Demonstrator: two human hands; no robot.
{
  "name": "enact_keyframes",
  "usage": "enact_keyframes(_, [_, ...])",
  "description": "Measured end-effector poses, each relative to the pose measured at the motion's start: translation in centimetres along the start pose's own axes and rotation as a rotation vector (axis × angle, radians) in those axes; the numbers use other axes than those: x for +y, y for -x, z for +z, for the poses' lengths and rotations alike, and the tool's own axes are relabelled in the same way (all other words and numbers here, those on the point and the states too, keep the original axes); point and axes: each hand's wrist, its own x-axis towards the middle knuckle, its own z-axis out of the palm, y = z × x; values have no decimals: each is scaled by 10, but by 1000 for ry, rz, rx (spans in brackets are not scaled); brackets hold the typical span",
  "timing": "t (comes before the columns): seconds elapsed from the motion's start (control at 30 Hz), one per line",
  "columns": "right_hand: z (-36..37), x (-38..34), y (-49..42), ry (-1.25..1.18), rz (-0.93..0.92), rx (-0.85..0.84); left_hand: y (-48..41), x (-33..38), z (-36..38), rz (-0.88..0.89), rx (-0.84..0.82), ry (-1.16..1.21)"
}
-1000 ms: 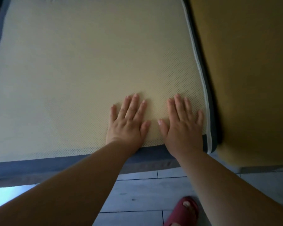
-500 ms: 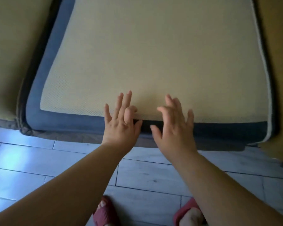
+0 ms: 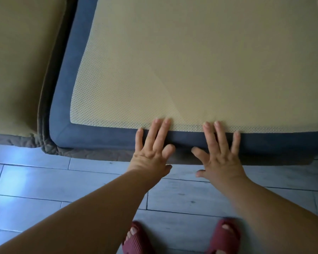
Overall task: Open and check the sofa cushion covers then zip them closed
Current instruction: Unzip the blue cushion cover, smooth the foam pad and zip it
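Cushion [image 3: 191,61]: lies flat on the sofa base, pale yellow dotted mesh face up, blue cover band along its left and near edges.
Near edge: runs just above the floor line; rounded corner at lower left.
Left hand [image 3: 151,153]: spread flat, fingers over the blue band, fingertips touching the mesh; holding nothing.
Right hand [image 3: 220,158]: spread flat just beside the left, fingers across the same band; holding nothing.
Neighbouring cushion [image 3: 17,61]: mustard, just left, a dark gap between.
Sofa base [image 3: 92,154]: brown fabric lip under the near edge.
Floor [image 3: 44,184]: grey plank tiles, bare in front.
Slippers [image 3: 226,235]: red, on both feet, below the hands.
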Motion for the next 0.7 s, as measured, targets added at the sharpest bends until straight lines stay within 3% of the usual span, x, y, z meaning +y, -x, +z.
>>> enact_keyframes(0.07, [10,-7,-1,7,23,23,-1,2,6,-19,-40,-7])
enact_keyframes(0.37, [44,2,3,15,-41,361,-7,6,20,-97,102,-23])
enact_keyframes(0.5, [48,1,4,54,-20,406,-4,9,19,-120,76,-43])
enact_keyframes(0.7, [9,-16,6,-167,70,282,-2,16,9,-136,38,-41])
